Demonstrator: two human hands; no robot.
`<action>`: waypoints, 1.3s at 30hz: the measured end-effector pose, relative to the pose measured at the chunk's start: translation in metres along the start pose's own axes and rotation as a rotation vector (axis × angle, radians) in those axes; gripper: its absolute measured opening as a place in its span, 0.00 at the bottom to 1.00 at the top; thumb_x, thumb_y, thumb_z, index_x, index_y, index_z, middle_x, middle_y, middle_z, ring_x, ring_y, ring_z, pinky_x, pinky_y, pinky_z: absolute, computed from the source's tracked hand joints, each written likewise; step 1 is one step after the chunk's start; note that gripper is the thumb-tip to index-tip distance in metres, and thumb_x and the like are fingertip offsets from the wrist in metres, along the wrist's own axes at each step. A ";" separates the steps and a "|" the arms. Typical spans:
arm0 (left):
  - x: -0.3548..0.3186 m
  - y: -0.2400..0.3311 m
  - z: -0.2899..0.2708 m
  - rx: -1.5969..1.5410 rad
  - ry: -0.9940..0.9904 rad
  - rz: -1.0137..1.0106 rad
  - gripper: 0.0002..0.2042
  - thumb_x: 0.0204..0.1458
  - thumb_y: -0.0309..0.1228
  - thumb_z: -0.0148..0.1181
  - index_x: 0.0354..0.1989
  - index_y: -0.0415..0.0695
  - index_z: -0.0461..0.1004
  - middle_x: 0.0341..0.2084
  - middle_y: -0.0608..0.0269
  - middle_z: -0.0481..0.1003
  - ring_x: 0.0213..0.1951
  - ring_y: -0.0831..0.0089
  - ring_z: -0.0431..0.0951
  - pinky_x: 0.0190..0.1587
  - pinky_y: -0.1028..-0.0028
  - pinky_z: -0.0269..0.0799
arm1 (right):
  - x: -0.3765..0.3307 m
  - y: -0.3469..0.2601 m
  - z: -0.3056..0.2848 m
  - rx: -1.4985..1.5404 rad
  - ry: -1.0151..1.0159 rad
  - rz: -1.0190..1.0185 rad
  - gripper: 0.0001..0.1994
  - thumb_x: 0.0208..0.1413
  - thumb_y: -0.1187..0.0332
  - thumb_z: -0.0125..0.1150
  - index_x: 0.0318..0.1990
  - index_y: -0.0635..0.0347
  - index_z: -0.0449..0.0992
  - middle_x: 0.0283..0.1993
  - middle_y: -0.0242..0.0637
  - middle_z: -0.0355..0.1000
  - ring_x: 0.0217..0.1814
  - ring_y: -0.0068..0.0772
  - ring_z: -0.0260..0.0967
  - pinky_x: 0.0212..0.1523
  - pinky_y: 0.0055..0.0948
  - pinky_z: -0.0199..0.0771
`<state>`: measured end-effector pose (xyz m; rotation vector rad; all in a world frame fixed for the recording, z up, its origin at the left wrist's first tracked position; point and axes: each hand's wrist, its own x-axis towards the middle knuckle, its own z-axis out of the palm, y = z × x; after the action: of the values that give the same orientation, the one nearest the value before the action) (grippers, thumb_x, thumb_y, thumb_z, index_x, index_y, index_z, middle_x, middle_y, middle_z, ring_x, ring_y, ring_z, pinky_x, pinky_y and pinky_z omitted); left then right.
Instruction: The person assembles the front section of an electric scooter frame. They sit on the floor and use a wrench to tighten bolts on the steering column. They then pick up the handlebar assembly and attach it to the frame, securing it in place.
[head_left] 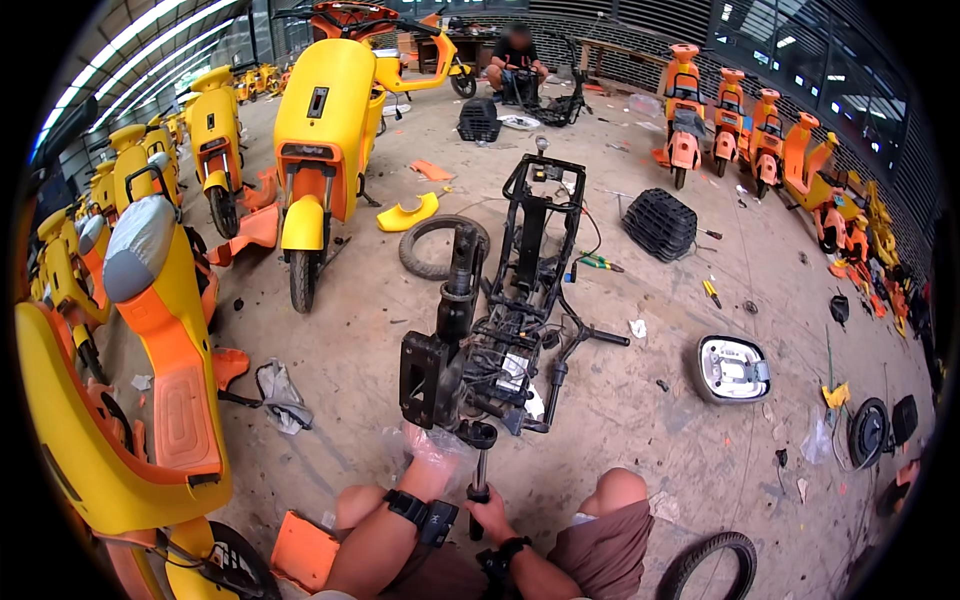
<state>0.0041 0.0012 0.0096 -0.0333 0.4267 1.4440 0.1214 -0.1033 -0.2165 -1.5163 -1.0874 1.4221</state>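
Concrete floor [640, 400] of a big shed carries a stripped black scooter frame [500, 320], lying near the person's knees. At its near end, the right hand [490, 515] has its fingers closed on a black tool handle [480, 478]. The left hand [432, 450], in a clear plastic glove, rests against the frame; its finger state cannot be told. Right of the frame lies a white tray-like headlight housing [732, 368]; farther off, a black basket [660, 224], contents unclear. Yellow scooters [320, 130] stand left.

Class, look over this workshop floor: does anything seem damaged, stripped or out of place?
Yes. A bare black scooter frame lies flat on the concrete, stripped of panels; a loose tyre and a yellow body panel lie scattered beside it.
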 end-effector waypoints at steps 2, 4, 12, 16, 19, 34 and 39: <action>-0.001 0.002 0.004 0.003 0.000 0.013 0.22 0.56 0.49 0.42 0.47 0.47 0.73 0.41 0.62 0.76 0.43 0.63 0.75 0.48 0.59 0.71 | -0.001 0.003 0.004 0.032 -0.024 0.010 0.13 0.39 0.74 0.63 0.36 0.59 0.71 0.28 0.31 0.69 0.30 0.26 0.66 0.34 0.28 0.68; 0.004 0.004 0.005 -0.004 -0.008 0.020 0.22 0.56 0.49 0.42 0.47 0.47 0.73 0.42 0.62 0.76 0.43 0.63 0.75 0.48 0.59 0.70 | 0.003 0.002 0.002 0.064 -0.072 0.059 0.13 0.39 0.74 0.63 0.36 0.60 0.71 0.28 0.30 0.69 0.30 0.25 0.66 0.33 0.28 0.68; 0.016 0.004 -0.003 -0.006 0.004 0.015 0.23 0.56 0.50 0.41 0.47 0.47 0.72 0.42 0.62 0.76 0.43 0.62 0.75 0.48 0.58 0.70 | 0.016 0.020 0.005 0.009 -0.079 -0.005 0.13 0.39 0.74 0.64 0.36 0.59 0.72 0.29 0.29 0.70 0.31 0.23 0.67 0.34 0.27 0.69; 0.029 -0.006 -0.013 -0.028 0.039 -0.013 0.23 0.56 0.51 0.40 0.48 0.47 0.72 0.42 0.62 0.76 0.43 0.62 0.75 0.48 0.58 0.70 | 0.020 0.013 -0.005 0.016 -0.068 0.014 0.13 0.40 0.74 0.64 0.36 0.59 0.72 0.29 0.29 0.70 0.31 0.23 0.65 0.34 0.26 0.68; 0.025 0.007 -0.017 -0.032 0.048 0.023 0.23 0.56 0.51 0.40 0.48 0.48 0.72 0.42 0.62 0.76 0.43 0.62 0.75 0.48 0.58 0.70 | 0.016 -0.012 0.002 0.102 -0.156 0.024 0.14 0.38 0.74 0.64 0.36 0.60 0.71 0.29 0.30 0.69 0.31 0.24 0.65 0.35 0.27 0.69; 0.030 -0.001 -0.004 -0.001 0.094 0.016 0.20 0.53 0.51 0.48 0.40 0.48 0.74 0.35 0.63 0.77 0.35 0.66 0.76 0.37 0.63 0.72 | 0.045 -0.030 -0.024 0.086 -0.367 -0.030 0.15 0.39 0.77 0.63 0.39 0.60 0.71 0.38 0.32 0.73 0.39 0.25 0.68 0.40 0.27 0.70; 0.033 0.004 -0.006 0.046 0.028 0.068 0.18 0.53 0.47 0.47 0.37 0.44 0.73 0.31 0.59 0.76 0.30 0.61 0.76 0.32 0.61 0.74 | 0.046 -0.039 -0.031 0.100 -0.547 0.066 0.17 0.40 0.78 0.63 0.41 0.61 0.71 0.39 0.31 0.73 0.42 0.24 0.68 0.44 0.26 0.69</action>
<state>0.0005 0.0315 -0.0050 -0.0023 0.4880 1.5014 0.1503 -0.0461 -0.1926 -1.1241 -1.2627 1.9738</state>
